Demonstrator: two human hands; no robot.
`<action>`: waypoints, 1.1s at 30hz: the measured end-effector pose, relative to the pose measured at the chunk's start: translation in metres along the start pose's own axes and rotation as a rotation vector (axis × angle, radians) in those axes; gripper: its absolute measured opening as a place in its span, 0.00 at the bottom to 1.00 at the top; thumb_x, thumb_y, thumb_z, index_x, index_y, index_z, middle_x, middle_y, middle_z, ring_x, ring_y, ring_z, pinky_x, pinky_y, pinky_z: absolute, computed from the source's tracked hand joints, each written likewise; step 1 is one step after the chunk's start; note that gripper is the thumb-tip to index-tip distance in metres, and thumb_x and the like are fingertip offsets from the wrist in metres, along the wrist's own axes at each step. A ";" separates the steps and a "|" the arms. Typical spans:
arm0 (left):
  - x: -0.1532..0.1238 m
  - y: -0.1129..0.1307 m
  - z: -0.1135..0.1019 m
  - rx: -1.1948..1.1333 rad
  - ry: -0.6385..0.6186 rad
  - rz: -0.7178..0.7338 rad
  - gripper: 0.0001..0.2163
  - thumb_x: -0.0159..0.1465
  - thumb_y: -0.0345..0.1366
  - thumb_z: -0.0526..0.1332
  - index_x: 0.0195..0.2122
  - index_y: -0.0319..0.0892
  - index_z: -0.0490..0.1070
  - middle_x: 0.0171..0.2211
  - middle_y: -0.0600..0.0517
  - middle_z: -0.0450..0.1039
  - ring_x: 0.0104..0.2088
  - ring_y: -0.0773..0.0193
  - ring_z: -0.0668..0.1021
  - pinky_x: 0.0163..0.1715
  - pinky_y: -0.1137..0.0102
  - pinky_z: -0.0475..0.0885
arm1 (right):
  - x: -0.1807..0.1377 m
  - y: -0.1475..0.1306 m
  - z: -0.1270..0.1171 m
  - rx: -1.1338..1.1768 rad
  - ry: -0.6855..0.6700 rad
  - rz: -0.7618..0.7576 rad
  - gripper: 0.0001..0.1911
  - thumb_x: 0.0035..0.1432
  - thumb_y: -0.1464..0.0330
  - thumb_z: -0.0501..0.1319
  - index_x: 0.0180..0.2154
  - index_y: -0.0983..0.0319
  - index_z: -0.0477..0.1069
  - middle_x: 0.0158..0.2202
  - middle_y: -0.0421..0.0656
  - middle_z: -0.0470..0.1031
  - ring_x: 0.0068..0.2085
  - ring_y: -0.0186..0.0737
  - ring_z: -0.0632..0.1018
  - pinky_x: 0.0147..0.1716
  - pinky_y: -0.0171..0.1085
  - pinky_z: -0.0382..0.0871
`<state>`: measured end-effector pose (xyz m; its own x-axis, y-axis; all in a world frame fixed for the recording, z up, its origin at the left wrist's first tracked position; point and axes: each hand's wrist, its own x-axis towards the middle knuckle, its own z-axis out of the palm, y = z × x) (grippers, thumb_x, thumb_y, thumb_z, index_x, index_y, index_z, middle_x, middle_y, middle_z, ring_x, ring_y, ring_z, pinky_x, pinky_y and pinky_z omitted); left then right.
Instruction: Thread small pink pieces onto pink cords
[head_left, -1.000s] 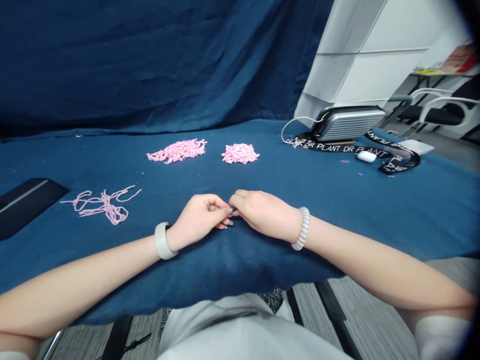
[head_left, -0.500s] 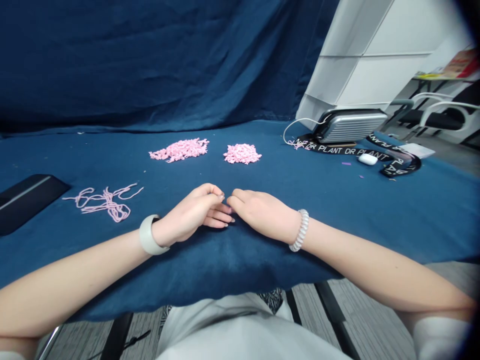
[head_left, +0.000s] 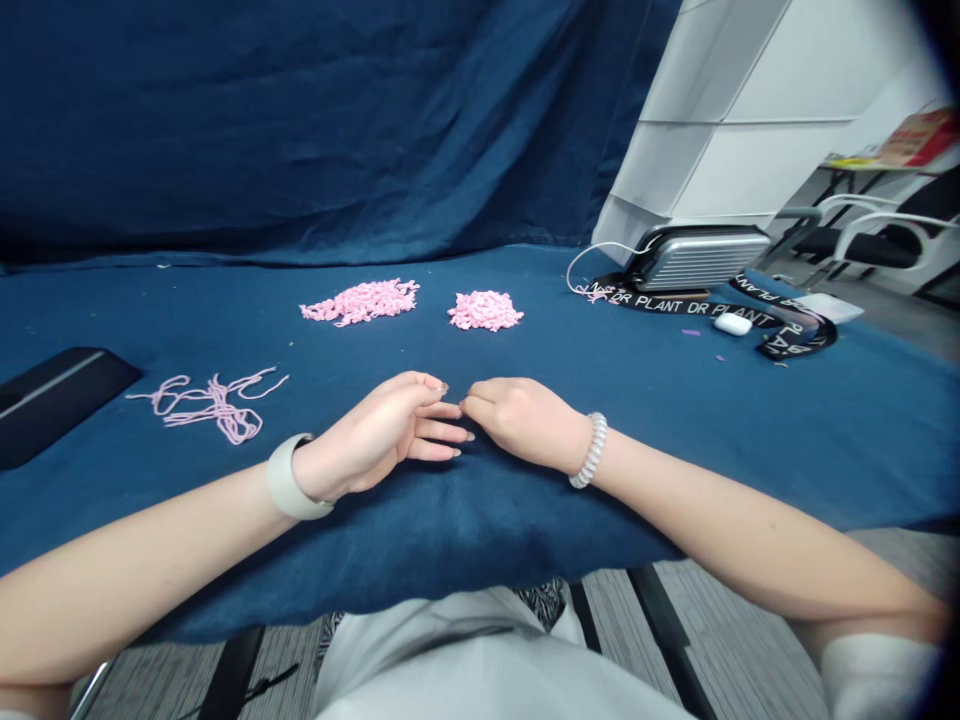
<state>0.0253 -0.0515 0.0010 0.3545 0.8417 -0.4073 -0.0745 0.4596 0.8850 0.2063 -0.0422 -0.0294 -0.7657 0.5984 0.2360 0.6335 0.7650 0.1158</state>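
Over the near part of the blue cloth, my left hand (head_left: 386,430) has its palm turned inward and its fingers stretched out, with nothing visible in it. Facing it, my right hand (head_left: 529,422) is closed with thumb and fingers pinched together; whatever they hold is hidden or too small to make out. A left fingertip meets or nearly meets the right fingertips. Left of my left hand lies a loose bundle of pale pink yarn (head_left: 217,408). Farther back are a long pink knotted yarn heap (head_left: 361,302) and a rounder pink heap (head_left: 486,310).
A black flat object (head_left: 60,405) lies at the left edge. Toward the back right are a silver ribbed case (head_left: 705,258) with a white cable, a black lettered strap (head_left: 660,298) and a small white case (head_left: 733,324). A blue curtain (head_left: 300,120) hangs behind.
My left fingers have spread a little more and the left wrist has shifted slightly left. My right hand stays pinched, moved only slightly.
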 end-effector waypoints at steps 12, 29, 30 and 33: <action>-0.008 -0.017 0.013 -0.272 0.093 0.066 0.04 0.60 0.28 0.58 0.37 0.40 0.67 0.44 0.45 0.74 0.43 0.61 0.77 0.46 0.64 0.71 | 0.000 0.006 0.016 -0.070 0.362 0.051 0.15 0.61 0.71 0.49 0.25 0.66 0.68 0.23 0.44 0.70 0.24 0.34 0.67 0.26 0.35 0.56; 0.007 -0.018 0.000 -0.118 -0.011 0.271 0.06 0.56 0.32 0.65 0.34 0.36 0.73 0.31 0.51 0.76 0.33 0.69 0.78 0.40 0.72 0.73 | 0.004 -0.005 0.009 0.708 0.641 0.270 0.07 0.57 0.72 0.58 0.29 0.63 0.74 0.26 0.41 0.76 0.28 0.31 0.74 0.30 0.31 0.67; 0.007 -0.018 0.000 -0.096 -0.006 0.291 0.06 0.55 0.32 0.66 0.33 0.35 0.74 0.30 0.50 0.76 0.33 0.69 0.78 0.40 0.72 0.73 | 0.004 -0.006 0.009 0.748 0.634 0.287 0.07 0.57 0.72 0.58 0.29 0.63 0.74 0.26 0.41 0.76 0.28 0.31 0.74 0.29 0.31 0.67; 0.007 -0.017 -0.001 -0.058 0.023 0.323 0.07 0.53 0.32 0.67 0.32 0.35 0.73 0.29 0.50 0.77 0.32 0.68 0.78 0.38 0.71 0.74 | 0.004 -0.006 0.009 0.880 0.597 0.346 0.07 0.57 0.70 0.59 0.29 0.63 0.74 0.26 0.41 0.75 0.27 0.31 0.74 0.28 0.31 0.67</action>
<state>0.0283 -0.0534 -0.0166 0.2831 0.9525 -0.1127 -0.2332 0.1823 0.9552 0.1985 -0.0417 -0.0378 -0.2375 0.7823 0.5759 0.3217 0.6227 -0.7132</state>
